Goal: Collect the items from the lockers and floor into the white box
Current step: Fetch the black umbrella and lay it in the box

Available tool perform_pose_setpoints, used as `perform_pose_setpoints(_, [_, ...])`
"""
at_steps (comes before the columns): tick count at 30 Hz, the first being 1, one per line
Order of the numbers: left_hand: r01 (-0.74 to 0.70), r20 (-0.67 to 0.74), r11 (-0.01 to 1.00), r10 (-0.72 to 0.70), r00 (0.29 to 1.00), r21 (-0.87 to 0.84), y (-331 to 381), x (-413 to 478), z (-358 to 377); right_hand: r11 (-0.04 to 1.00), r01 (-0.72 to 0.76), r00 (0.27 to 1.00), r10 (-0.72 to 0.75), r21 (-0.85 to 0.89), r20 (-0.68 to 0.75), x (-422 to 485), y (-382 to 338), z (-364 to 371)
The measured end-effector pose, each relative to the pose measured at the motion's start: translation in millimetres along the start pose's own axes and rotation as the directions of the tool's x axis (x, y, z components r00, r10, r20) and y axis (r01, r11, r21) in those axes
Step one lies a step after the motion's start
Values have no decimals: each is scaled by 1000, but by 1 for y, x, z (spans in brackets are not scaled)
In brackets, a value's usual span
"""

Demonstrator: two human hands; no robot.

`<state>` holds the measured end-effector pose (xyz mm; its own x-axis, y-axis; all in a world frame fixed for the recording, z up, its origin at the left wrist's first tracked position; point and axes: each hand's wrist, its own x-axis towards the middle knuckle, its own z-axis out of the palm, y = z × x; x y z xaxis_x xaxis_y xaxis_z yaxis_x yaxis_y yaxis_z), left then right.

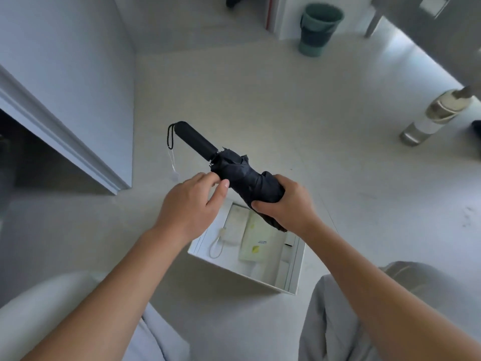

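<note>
A folded black umbrella [234, 168] is held in the air above the white box [294, 269], its handle and wrist strap pointing up and to the left. My right hand [283, 204] grips the bunched canopy end. My left hand [192, 204] pinches the loose fabric near the middle with thumb and fingers. The open box stands on the floor below my hands and holds a white power bank with a looped cable [234, 227] and a pale green-and-white packet [263, 243].
An open grey locker door and frame [78, 142] stand at the left. A steel-and-white bottle [437, 115] stands on the floor at the right, and a green bin [317, 29] at the back. My knees in grey trousers flank the box.
</note>
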<state>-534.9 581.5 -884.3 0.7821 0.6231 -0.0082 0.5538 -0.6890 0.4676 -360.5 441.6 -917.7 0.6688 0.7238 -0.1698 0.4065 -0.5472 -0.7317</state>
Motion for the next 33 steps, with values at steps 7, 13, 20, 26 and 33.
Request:
perform_pose_setpoints(7, [44,-30,999,-45,999,-30,1,-5,-13,996,-44,998,48,79,-50,-9,-26,-20])
perform_pose_setpoints(13, [-23,-43,999,24,999,26,-10,-7,-7,991,-3,996,14,134,-87,-1,-26,-20])
perform_pose_setpoints(20, [-20,27,995,17,999,101,-34,-15,7,995,-32,998,37,91,-52,4,-4,-10])
perform_pose_setpoints(26, [-79,120,985,61,991,152,-33,-18,26,1000,-17,1000,17,-3,2,1,19,0])
perform_pose_setpoints(33, [-59,142,982,33,989,177,-43,-21,31,996,-17,1000,18,-86,10,-5,40,10])
